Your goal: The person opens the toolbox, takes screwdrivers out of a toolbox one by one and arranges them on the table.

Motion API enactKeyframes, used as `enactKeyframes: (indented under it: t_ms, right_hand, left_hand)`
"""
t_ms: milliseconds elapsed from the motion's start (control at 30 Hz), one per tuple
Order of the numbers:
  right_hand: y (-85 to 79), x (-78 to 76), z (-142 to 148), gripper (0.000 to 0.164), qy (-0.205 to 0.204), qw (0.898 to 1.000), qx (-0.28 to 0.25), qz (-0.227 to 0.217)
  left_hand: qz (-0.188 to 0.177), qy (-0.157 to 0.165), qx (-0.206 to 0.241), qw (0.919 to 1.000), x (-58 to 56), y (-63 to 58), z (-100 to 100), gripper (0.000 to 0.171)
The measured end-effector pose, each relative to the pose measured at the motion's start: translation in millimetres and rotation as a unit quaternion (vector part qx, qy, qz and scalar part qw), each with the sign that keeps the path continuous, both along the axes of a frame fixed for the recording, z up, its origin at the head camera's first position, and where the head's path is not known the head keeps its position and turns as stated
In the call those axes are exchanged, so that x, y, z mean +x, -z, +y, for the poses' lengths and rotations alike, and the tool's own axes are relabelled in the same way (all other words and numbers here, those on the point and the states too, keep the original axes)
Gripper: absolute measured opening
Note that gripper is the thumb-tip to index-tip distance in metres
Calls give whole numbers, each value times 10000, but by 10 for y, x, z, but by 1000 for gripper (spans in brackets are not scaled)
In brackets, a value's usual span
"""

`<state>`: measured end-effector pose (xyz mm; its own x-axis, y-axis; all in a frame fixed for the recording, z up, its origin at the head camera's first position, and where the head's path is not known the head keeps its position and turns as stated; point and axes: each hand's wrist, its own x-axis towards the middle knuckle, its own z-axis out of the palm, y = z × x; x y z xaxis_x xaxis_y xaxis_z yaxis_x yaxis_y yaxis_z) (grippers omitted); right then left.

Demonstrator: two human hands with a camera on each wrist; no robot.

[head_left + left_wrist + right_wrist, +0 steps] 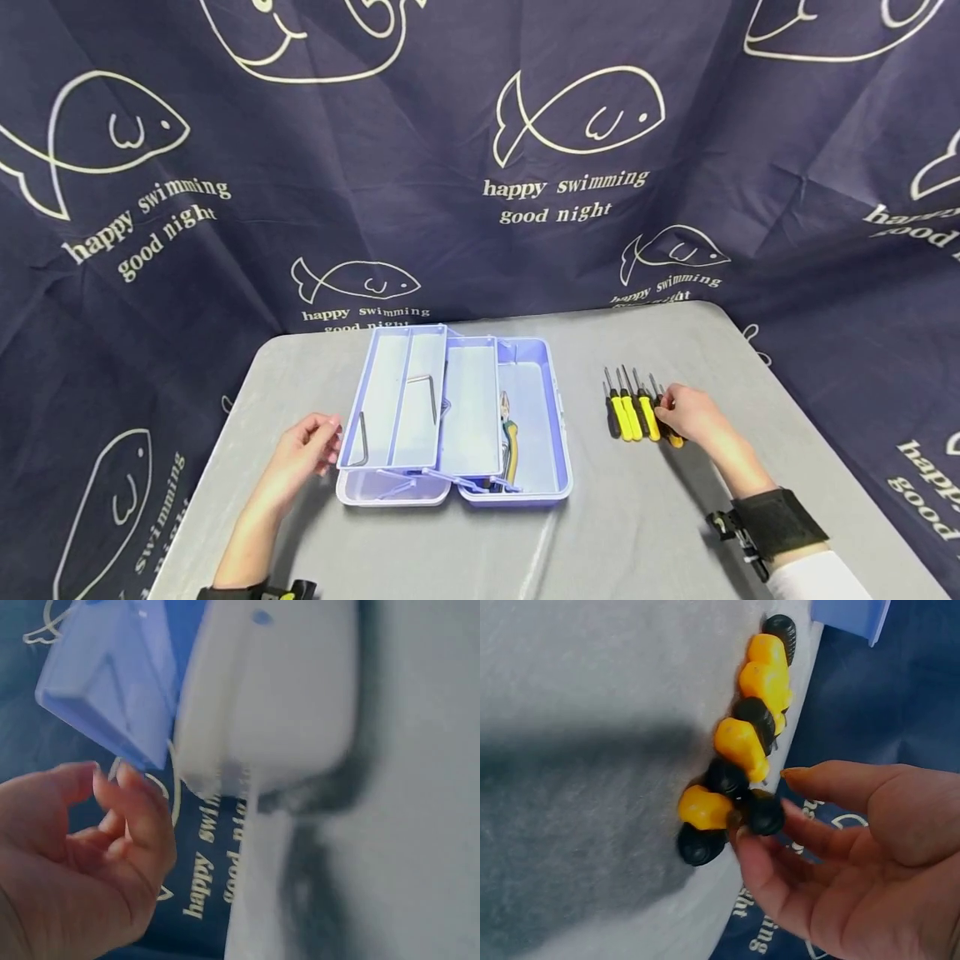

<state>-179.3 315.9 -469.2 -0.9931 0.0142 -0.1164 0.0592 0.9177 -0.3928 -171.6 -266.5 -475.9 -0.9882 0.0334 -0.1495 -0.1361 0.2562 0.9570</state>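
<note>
A row of screwdrivers (630, 413) with yellow and black handles lies on the table to the right. At the row's right end is my right hand (693, 410); its fingers curl round the black handle of one screwdriver (765, 814), which sits above the neighbouring handles. My left hand (302, 450) is beside the left edge of a light purple toolbox (561, 450), fingers loosely bent and holding nothing. In the left wrist view, the left fingertips are just below the corner of the upper tray (112, 697).
The toolbox stands open with its trays fanned out to the left. Hex keys (364, 440) lie in the upper tray. Pliers (511, 442) rest in the base, partly hidden under the lower tray (471, 400). A dark fish-printed curtain (450, 208) hangs behind the table.
</note>
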Motion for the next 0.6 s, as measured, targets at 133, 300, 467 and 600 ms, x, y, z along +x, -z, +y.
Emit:
enactKeyframes:
  t_ms: [133, 300, 467, 600]
  right_hand:
    - [-64, -14, -168, 26, -87, 9987, 154, 478]
    - [-98, -93, -516, 28, -924, 9912, -566, 760]
    - [38, -132, -824, 34, -1662, 9812, -829, 521]
    - [189, -127, -982, 49, -1957, 9771, -683, 487]
  left_hand:
    - [-44, 48, -713, 9974, -42, 57, -41, 27]
    - [-365, 325, -756, 9959, -60, 163, -21, 28]
    - [-652, 518, -522, 9952, -17, 280, 4, 19]
    - [-642, 656, -425, 9949, 2, 334, -2, 14]
